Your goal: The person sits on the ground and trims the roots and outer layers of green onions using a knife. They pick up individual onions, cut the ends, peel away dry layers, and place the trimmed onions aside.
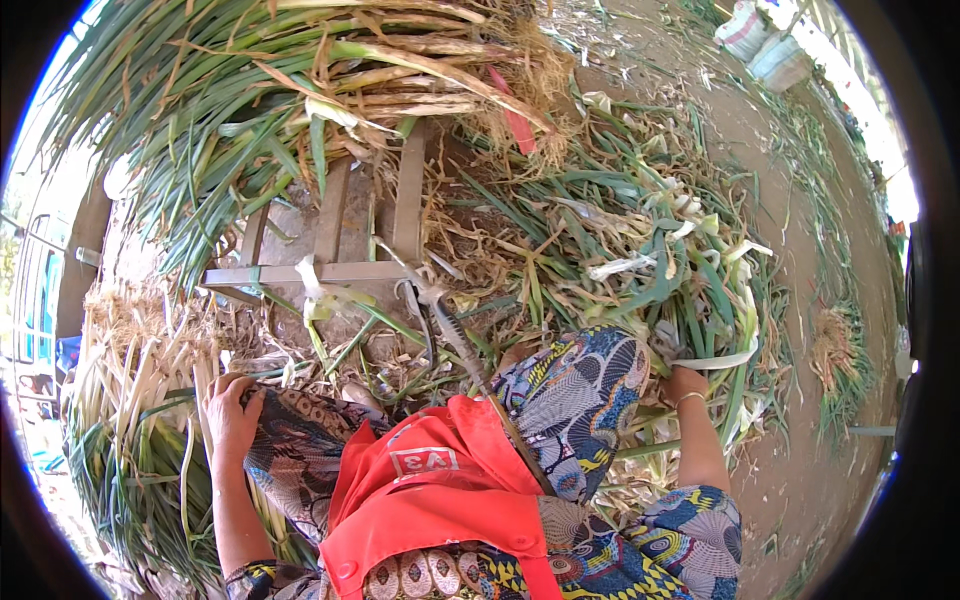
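My left hand (235,408) rests at my left knee with its thumb apart from the fingers, holding nothing that I can see. Beside it stands a bundle of scallions (135,400), roots up and green leaves hanging down. On my right, my right hand (685,384) reaches into a heap of stripped scallion leaves (640,240). Its fingers are curled in among the leaves and partly hidden, with a pale leaf strip (722,360) across them. A large pile of long scallions (400,70) lies on a slatted metal rack (330,272) in front of me.
A long, narrow, worn tool (455,335) slants from the rack to my lap, over my red apron (430,490). A red strip (513,115) sits among the roots. Another scallion bunch (838,365) lies on the dirt floor (800,250). Filled sacks (778,62) stand at the far right.
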Available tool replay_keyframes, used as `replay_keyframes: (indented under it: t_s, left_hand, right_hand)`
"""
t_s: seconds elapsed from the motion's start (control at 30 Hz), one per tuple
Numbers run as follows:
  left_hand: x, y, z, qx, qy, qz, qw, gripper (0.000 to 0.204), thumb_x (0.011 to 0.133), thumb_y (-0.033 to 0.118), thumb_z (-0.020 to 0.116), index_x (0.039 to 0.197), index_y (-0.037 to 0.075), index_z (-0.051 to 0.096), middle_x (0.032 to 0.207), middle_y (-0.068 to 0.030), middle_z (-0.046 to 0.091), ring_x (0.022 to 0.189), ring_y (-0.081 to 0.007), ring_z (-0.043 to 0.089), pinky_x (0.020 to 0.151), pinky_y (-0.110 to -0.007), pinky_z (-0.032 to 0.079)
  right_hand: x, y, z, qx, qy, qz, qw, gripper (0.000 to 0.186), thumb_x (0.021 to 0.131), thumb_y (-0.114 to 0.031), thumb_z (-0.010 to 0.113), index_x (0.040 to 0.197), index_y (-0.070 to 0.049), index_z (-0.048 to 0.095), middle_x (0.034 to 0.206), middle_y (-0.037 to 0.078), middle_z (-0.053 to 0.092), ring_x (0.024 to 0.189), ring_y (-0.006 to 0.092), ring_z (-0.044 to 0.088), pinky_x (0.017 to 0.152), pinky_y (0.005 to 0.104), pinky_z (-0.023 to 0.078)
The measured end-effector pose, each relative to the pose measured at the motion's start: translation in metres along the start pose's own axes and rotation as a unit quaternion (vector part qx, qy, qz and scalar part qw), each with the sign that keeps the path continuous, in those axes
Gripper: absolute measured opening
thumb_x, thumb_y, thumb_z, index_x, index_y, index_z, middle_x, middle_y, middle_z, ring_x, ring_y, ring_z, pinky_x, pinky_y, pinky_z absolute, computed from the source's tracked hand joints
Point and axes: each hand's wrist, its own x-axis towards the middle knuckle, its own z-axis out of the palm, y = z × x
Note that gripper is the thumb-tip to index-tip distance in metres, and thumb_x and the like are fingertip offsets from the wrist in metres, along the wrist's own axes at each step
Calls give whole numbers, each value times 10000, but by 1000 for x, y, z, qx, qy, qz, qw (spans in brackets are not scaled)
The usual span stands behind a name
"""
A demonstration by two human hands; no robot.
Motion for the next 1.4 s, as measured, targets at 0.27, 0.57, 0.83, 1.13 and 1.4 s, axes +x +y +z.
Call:
replay_keyframes:
  t_s: [0.27,0.57,0.83,1.13,1.4]
  left_hand:
    - [87,55,-14,-231,-116,68,964,392,844,179,681,1182,-10,621,1051,-165,683,964,-247,657,862,-351,513]
    - [132,107,22,-275,-160,116,941,342,819,184,681,1121,31,631,919,-173,672,837,-318,670,746,-380,523]
    - [144,102,20,-132,-116,174,969,304,783,182,690,1045,35,644,835,-159,628,800,-371,608,727,-451,487]
    - [147,116,15,-151,-121,197,961,303,760,181,700,1025,43,651,828,-155,636,786,-377,611,705,-453,485]
    - [130,124,4,-290,-120,182,932,279,791,192,708,1022,44,659,862,-146,670,789,-335,662,702,-397,530]
  right_hand:
    - [43,-135,-169,-66,-223,-135,963,439,738,-414,699,780,23,711,788,168,704,761,272,692,730,372,544]
    - [169,-292,-175,21,9,-293,956,357,905,-296,523,986,24,660,974,212,662,932,367,618,838,463,483]
    - [205,-415,-46,71,-82,-185,977,339,940,-211,538,1217,-20,583,1220,175,597,1045,336,609,939,466,490]
    - [160,-396,-20,-141,-160,-310,927,285,920,-196,495,1038,-22,687,1130,165,659,1024,327,636,897,482,492]
    - [117,-314,-95,232,-3,-188,954,391,939,-294,576,1228,-29,560,1042,181,644,919,347,617,819,450,499]
